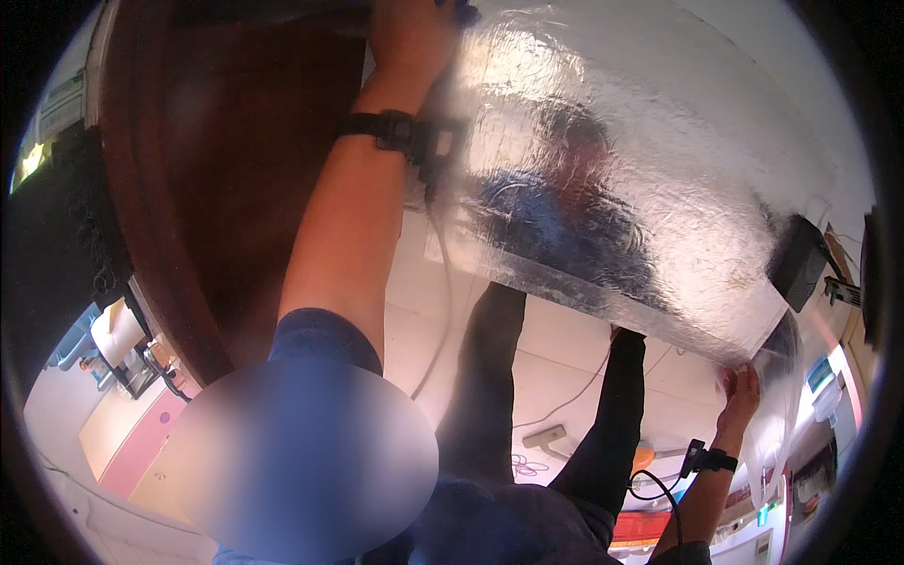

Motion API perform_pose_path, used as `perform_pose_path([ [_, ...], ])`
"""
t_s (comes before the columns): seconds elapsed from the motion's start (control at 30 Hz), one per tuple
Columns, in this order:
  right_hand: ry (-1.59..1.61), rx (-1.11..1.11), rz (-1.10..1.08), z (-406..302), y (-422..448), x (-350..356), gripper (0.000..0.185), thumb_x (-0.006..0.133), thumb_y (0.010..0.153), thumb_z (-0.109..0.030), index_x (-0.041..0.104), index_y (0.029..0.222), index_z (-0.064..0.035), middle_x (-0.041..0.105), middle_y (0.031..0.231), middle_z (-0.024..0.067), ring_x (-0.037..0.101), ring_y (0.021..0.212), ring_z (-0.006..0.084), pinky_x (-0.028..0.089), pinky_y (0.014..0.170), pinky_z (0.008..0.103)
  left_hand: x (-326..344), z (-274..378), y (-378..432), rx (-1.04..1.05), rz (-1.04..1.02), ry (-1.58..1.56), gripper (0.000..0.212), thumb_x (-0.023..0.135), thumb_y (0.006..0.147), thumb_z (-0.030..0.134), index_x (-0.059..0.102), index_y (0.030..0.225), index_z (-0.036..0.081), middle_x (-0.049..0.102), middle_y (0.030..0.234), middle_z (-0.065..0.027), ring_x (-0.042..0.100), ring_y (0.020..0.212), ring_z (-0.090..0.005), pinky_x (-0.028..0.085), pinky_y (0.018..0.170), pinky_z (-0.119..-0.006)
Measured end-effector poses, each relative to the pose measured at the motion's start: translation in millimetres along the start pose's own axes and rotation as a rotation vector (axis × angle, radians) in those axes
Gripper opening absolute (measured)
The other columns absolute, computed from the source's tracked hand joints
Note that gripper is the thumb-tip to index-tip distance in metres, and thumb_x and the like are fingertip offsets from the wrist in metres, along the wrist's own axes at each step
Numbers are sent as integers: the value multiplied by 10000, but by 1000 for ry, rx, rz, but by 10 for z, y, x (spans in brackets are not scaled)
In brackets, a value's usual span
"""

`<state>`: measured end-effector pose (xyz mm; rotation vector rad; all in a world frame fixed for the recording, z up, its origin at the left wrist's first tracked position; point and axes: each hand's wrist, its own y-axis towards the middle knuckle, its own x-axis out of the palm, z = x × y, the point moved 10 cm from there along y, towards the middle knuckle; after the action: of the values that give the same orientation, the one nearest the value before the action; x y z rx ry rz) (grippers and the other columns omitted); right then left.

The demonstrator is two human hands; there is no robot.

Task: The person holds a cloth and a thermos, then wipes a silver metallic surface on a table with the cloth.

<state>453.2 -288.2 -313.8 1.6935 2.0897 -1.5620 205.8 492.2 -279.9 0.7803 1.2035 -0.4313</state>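
Note:
A large, wrinkled silver foil-faced sheet [565, 162] spans the upper middle, reflecting blurred dark and blue shapes. It has a folded-looking strip along its lower edge. My left hand [417, 35] reaches up to the sheet's left side, at the top rim of the picture. Its fingers are partly cut off, beside a small dark blue thing [467, 13] that I cannot make out. At the sheet's lower right corner, my right hand [740, 392] pinches the edge with bent fingers. Clear plastic film [770, 438] hangs just beyond that hand.
A dark brown wooden panel [261, 141] stands at left. A black box [798, 263] is by the sheet's right end. On the pale tiled floor [558, 353] lie a power strip [545, 436], cables and a pink cord [528, 465]. Wrist straps trail cables. A desk [120, 424] holds several items.

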Motion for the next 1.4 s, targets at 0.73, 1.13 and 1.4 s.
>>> perform_pose_path([
  [0.73, 67, 7, 53, 25, -67, -16, 421, 631, 984, -219, 554, 1342, -12, 685, 1118, 54, 685, 949, 160, 529, 770, 259, 103, -546, 198, -6, 39, 71, 379, 642, 952, 323, 663, 1151, 2, 619, 1171, -253, 586, 1081, -437, 489, 922, -507],
  [1.13, 54, 48, 41, 110, -68, -84, 411, 640, 979, -213, 565, 1333, -18, 684, 1117, 52, 685, 947, 151, 533, 761, 254, -447, -640, -1304, -415, -98, 117, 363, 634, 959, 290, 647, 1176, 0, 616, 1108, -253, 577, 1030, -428, 470, 927, -514],
  [1.4, 45, 1, 7, 68, 4, -12, 416, 641, 983, -224, 564, 1341, -25, 678, 1140, 55, 683, 963, 158, 533, 784, 258, 66, -637, 27, -98, -5, 183, 423, 629, 952, 353, 652, 1206, 15, 620, 1178, -256, 578, 1090, -431, 464, 952, -516],
])
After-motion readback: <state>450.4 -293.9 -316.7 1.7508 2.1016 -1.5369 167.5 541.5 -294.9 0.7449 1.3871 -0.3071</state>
